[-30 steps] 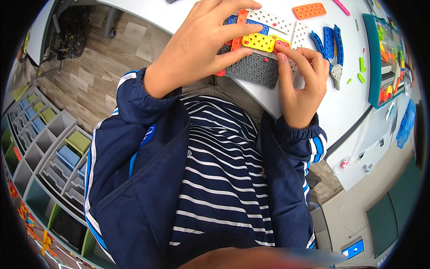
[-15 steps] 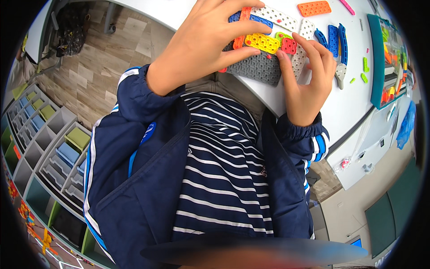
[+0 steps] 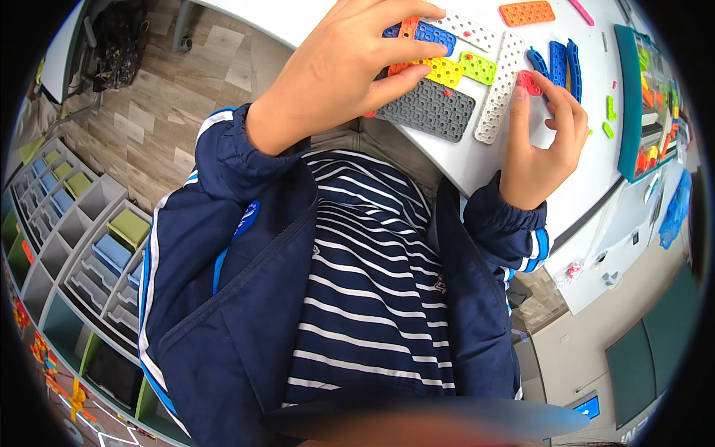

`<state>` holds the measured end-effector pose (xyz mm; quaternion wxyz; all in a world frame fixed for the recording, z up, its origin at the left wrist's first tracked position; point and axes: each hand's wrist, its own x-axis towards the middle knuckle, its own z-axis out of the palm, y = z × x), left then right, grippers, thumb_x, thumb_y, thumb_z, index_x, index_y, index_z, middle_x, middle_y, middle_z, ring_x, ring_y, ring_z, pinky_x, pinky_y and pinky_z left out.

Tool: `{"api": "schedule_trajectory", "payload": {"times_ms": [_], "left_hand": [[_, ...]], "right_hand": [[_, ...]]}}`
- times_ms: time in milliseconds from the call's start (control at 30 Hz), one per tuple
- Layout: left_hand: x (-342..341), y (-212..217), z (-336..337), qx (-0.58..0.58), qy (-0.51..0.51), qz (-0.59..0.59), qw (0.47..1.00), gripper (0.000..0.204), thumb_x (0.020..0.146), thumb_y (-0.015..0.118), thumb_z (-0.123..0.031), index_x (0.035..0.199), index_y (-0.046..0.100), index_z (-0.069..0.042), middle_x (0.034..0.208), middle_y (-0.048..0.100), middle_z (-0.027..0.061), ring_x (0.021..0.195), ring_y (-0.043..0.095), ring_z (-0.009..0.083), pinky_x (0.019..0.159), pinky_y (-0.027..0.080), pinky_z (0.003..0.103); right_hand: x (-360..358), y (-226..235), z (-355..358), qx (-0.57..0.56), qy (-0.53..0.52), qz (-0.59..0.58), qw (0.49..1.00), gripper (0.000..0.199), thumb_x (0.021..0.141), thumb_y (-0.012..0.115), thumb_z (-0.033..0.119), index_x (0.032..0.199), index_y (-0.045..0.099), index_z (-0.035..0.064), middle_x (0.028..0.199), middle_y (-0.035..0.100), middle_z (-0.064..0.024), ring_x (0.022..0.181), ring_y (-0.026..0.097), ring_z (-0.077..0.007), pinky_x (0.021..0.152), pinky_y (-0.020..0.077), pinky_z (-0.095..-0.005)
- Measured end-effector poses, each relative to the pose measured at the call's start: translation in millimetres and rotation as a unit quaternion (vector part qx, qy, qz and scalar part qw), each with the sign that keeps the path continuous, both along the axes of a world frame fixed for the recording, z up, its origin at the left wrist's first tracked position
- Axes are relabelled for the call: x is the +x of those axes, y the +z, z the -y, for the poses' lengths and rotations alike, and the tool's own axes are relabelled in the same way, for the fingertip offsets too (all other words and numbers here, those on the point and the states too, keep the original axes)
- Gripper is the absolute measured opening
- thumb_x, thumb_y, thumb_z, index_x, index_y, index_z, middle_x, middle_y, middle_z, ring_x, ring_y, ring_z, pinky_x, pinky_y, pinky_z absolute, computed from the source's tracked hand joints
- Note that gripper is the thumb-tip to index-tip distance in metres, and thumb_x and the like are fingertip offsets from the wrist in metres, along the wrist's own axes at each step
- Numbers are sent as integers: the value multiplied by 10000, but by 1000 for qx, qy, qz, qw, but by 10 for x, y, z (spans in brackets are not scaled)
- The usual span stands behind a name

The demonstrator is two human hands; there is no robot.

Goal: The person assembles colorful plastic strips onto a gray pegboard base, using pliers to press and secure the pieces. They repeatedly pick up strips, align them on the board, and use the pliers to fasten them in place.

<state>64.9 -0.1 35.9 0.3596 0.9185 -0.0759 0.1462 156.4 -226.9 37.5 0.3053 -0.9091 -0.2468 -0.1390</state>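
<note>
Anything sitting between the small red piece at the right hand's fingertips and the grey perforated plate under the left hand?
Yes. The long white perforated strip lies between the small red piece, touched by the right hand, and the grey plate that the left hand steadies.

- Left hand [image 3: 350, 71] spread over grey perforated plate [image 3: 428, 110] on white table [image 3: 596, 171]; fingers touch yellow piece [image 3: 445, 71] and blue piece [image 3: 434, 33].
- Right hand [image 3: 544, 138] pinches small red piece [image 3: 529, 80] beside white perforated strip [image 3: 500, 86].
- Green piece [image 3: 477, 67] between yellow piece and strip.
- Orange plate [image 3: 526, 13] further up; 3 blue curved pieces [image 3: 558, 63] nearby.
- Teal tray [image 3: 629, 97] at right.
</note>
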Motion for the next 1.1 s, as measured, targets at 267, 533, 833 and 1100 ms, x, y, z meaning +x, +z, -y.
{"api": "schedule_trajectory", "payload": {"times_ms": [267,533,833,1100], "left_hand": [[-26,69,42,-17,15,-49,999,257,862,730,-94,1116,770,-89,1348,629,158,1350,532,375,1155,320,662],[8,-123,13,-8,-1,24,1000,266,864,736,-97,1129,763,-96,1355,621,161,1328,553,371,1153,302,683],[-100,1,-158,9,-7,-34,999,758,794,864,-347,1430,575,-53,1475,507,204,1405,456,403,1175,328,583],[-226,61,-179,17,-30,-85,996,1064,720,910,-417,1545,392,9,1557,380,261,1463,342,445,1191,325,503]], "right_hand": [[-72,-21,-45,-60,112,15,992,256,824,821,136,1071,812,201,1202,647,-57,1119,514,-291,970,410,-392],[-139,-35,-141,-62,144,24,987,257,877,796,152,1126,819,212,1204,666,-43,1084,529,-238,932,430,-336],[-120,-43,0,13,97,-14,995,210,896,753,34,1099,796,68,999,703,-107,889,652,-222,865,518,-344],[-282,30,27,9,127,-79,989,222,861,776,-15,1079,779,24,991,696,-106,886,661,-205,823,527,-303]]}}
